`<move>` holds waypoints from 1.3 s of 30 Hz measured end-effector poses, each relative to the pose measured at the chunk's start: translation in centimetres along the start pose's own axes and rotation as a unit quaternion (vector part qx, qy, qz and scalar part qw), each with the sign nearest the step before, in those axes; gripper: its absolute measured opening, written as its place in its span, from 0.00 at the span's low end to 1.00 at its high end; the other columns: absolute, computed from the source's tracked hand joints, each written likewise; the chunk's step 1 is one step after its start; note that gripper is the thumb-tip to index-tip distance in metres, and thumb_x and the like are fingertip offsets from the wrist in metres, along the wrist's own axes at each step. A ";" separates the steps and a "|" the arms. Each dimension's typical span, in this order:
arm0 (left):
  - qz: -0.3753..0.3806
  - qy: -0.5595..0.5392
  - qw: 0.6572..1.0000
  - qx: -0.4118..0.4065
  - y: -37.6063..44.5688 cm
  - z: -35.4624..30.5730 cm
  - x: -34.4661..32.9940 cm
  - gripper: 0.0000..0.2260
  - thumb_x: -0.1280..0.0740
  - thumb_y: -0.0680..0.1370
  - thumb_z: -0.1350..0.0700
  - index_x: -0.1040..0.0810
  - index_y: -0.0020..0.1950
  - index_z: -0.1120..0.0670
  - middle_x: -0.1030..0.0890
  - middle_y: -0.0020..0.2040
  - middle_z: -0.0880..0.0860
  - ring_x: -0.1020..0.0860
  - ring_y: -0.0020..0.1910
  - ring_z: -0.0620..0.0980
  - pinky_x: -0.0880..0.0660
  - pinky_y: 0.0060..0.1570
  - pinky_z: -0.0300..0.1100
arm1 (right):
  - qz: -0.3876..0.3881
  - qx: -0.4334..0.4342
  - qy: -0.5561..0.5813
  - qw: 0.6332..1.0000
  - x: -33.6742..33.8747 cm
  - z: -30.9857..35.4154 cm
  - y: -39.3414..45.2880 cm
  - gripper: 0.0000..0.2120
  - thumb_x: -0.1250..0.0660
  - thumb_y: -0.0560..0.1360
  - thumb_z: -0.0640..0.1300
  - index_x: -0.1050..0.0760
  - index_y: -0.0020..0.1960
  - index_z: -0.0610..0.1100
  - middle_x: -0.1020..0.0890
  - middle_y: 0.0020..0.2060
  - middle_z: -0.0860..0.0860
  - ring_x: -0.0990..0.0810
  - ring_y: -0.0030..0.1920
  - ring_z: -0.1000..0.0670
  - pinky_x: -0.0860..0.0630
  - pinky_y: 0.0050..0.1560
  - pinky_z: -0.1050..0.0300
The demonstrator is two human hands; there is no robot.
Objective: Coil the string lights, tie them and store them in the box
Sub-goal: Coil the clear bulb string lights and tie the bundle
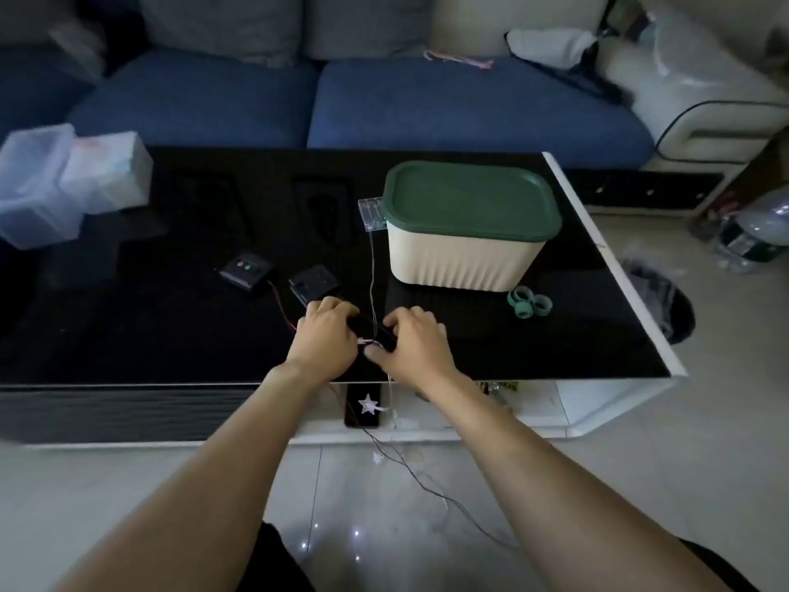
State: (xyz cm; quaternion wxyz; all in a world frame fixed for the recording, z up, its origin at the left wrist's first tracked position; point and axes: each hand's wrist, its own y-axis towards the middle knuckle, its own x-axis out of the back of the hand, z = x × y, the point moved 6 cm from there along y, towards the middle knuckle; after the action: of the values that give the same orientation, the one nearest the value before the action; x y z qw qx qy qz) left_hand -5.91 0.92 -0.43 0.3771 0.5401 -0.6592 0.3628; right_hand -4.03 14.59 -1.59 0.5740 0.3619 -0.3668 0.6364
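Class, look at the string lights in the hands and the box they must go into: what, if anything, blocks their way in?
The green lid sits closed on the box, so it must come off first. Between the hands holding the string lights and the box, nothing else visibly stands on the table.

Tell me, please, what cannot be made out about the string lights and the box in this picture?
- Head view: the box has its green lid on, which hides its contents.
- The left hand and right hand cover the string lights between them; any coil there is hidden.
- The floor strand is too thin to follow.
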 end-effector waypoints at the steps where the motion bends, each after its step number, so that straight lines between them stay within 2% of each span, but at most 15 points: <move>1: 0.011 0.001 1.000 0.000 0.0 0.4 -0.2 0.20 0.40 0.78 0.60 0.28 0.71 0.55 0.31 0.71 0.54 0.37 0.71 0.56 0.37 0.69 0.52 | -0.012 -0.010 0.012 1.000 0.0 -0.1 -0.2 0.19 0.30 0.75 0.58 0.24 0.60 0.48 0.22 0.55 0.49 0.26 0.59 0.46 0.30 0.61 0.48; 4: 0.013 0.001 1.000 -0.010 -0.2 0.7 -0.5 0.21 0.38 0.79 0.56 0.29 0.72 0.56 0.32 0.72 0.54 0.38 0.72 0.56 0.39 0.70 0.52 | -0.054 -0.016 0.023 0.998 0.3 -0.4 -0.8 0.08 0.33 0.79 0.51 0.21 0.52 0.47 0.21 0.51 0.50 0.25 0.56 0.46 0.31 0.59 0.49; 8: -0.072 -0.004 0.997 -0.025 -0.2 0.8 0.3 0.22 0.38 0.79 0.59 0.33 0.74 0.55 0.34 0.71 0.56 0.36 0.70 0.58 0.36 0.68 0.52 | -0.060 -0.020 0.011 0.998 0.3 -0.5 -1.0 0.10 0.37 0.81 0.50 0.23 0.52 0.43 0.21 0.51 0.46 0.25 0.55 0.44 0.30 0.57 0.48; 11: -0.065 0.094 0.992 -0.052 0.3 1.1 0.0 0.27 0.36 0.78 0.61 0.36 0.77 0.49 0.41 0.77 0.55 0.45 0.75 0.59 0.44 0.73 0.53 | -0.044 -0.011 -0.027 0.999 0.5 -1.2 -1.3 0.09 0.36 0.81 0.48 0.22 0.54 0.43 0.23 0.53 0.45 0.26 0.57 0.44 0.28 0.57 0.50; 13: -0.053 0.128 0.989 -0.059 1.0 1.0 -0.7 0.24 0.36 0.79 0.60 0.32 0.74 0.47 0.42 0.78 0.53 0.50 0.77 0.58 0.49 0.74 0.54 | -0.032 0.001 -0.047 0.998 0.4 -1.5 -1.5 0.08 0.36 0.82 0.46 0.22 0.54 0.43 0.24 0.53 0.45 0.27 0.56 0.43 0.27 0.57 0.50; 17: -0.135 0.052 0.988 -0.045 1.8 0.9 -0.1 0.06 0.33 0.79 0.56 0.19 0.54 0.51 0.29 0.69 0.51 0.41 0.73 0.53 0.49 0.70 0.50 | 0.009 0.040 -0.096 0.994 -0.2 -1.2 -1.8 0.08 0.41 0.83 0.41 0.26 0.59 0.41 0.27 0.56 0.44 0.30 0.57 0.44 0.29 0.57 0.51; 20: -0.209 -0.006 0.975 -0.071 1.8 0.6 1.3 0.01 0.29 0.75 0.59 0.17 0.45 0.54 0.21 0.58 0.52 0.33 0.69 0.53 0.46 0.70 0.50 | 0.005 0.043 -0.002 0.999 1.1 -1.4 -2.1 0.04 0.42 0.83 0.36 0.31 0.52 0.43 0.26 0.51 0.47 0.28 0.51 0.48 0.31 0.49 0.59; 23: -0.255 -0.136 0.950 -0.115 1.1 -1.1 3.6 0.03 0.31 0.76 0.66 0.19 0.47 0.60 0.17 0.49 0.54 0.24 0.64 0.56 0.36 0.71 0.50 | -0.023 0.025 0.120 0.992 3.7 -1.7 -2.3 0.04 0.44 0.84 0.39 0.33 0.51 0.44 0.23 0.41 0.52 0.27 0.36 0.59 0.33 0.35 0.66; 26: -0.252 -0.278 0.920 -0.111 -0.5 -2.3 5.5 0.04 0.35 0.78 0.67 0.23 0.47 0.60 0.16 0.46 0.52 0.17 0.54 0.47 0.21 0.56 0.44 | -0.079 0.050 0.164 0.982 7.6 -1.2 -2.9 0.05 0.40 0.84 0.46 0.30 0.53 0.45 0.26 0.31 0.53 0.30 0.26 0.58 0.35 0.29 0.63; 29: -0.224 -0.372 0.897 -0.081 -2.3 -2.9 6.1 0.06 0.37 0.79 0.68 0.26 0.46 0.59 0.16 0.40 0.52 0.16 0.42 0.43 0.21 0.45 0.36 | -0.079 0.060 0.145 0.984 11.0 -1.6 -4.1 0.12 0.37 0.82 0.53 0.23 0.50 0.44 0.21 0.32 0.51 0.23 0.32 0.57 0.27 0.36 0.61; 31: -0.166 -0.437 0.882 -0.069 -3.0 -3.5 5.8 0.06 0.38 0.80 0.68 0.28 0.45 0.60 0.17 0.38 0.56 0.15 0.38 0.49 0.19 0.43 0.40 | -0.055 0.056 0.130 0.988 12.7 -2.5 -5.2 0.18 0.36 0.80 0.58 0.18 0.45 0.46 0.16 0.37 0.47 0.18 0.39 0.49 0.23 0.46 0.52; 32: -0.122 -0.474 0.869 -0.069 -3.4 -3.8 5.5 0.05 0.38 0.81 0.68 0.29 0.46 0.61 0.17 0.38 0.59 0.16 0.36 0.52 0.19 0.42 0.42 | -0.045 0.054 0.132 0.989 13.6 -3.1 -5.8 0.19 0.36 0.79 0.60 0.17 0.41 0.47 0.16 0.36 0.48 0.18 0.38 0.49 0.24 0.45 0.52; 34: -0.044 -0.507 0.857 -0.077 -4.3 -4.2 4.6 0.04 0.38 0.81 0.69 0.29 0.47 0.62 0.18 0.36 0.59 0.17 0.32 0.53 0.20 0.39 0.42 | -0.034 0.048 0.141 0.988 15.2 -4.5 -7.1 0.19 0.34 0.77 0.60 0.18 0.37 0.48 0.17 0.31 0.51 0.22 0.32 0.54 0.28 0.39 0.58; 37: 0.078 -0.502 0.859 -0.064 -5.5 -4.3 2.8 0.07 0.41 0.80 0.71 0.28 0.46 0.62 0.21 0.31 0.54 0.26 0.26 0.49 0.24 0.37 0.44 | -0.026 0.023 0.159 0.987 16.9 -7.1 -9.0 0.12 0.30 0.77 0.52 0.17 0.40 0.46 0.16 0.33 0.52 0.21 0.34 0.60 0.29 0.40 0.68; 39: 0.189 -0.499 0.845 -0.021 -6.3 -4.8 1.1 0.10 0.44 0.78 0.74 0.28 0.44 0.62 0.24 0.32 0.56 0.31 0.25 0.48 0.27 0.32 0.43 | -0.066 0.016 0.166 0.984 17.1 -8.4 -9.8 0.10 0.31 0.79 0.49 0.16 0.42 0.47 0.18 0.32 0.53 0.23 0.32 0.61 0.30 0.38 0.71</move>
State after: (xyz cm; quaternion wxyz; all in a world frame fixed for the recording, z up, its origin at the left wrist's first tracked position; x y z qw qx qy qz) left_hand 0.70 3.73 3.12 -0.0671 0.5054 -0.8551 0.0942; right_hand 4.08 30.66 10.09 0.6621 0.2836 -0.2314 0.6540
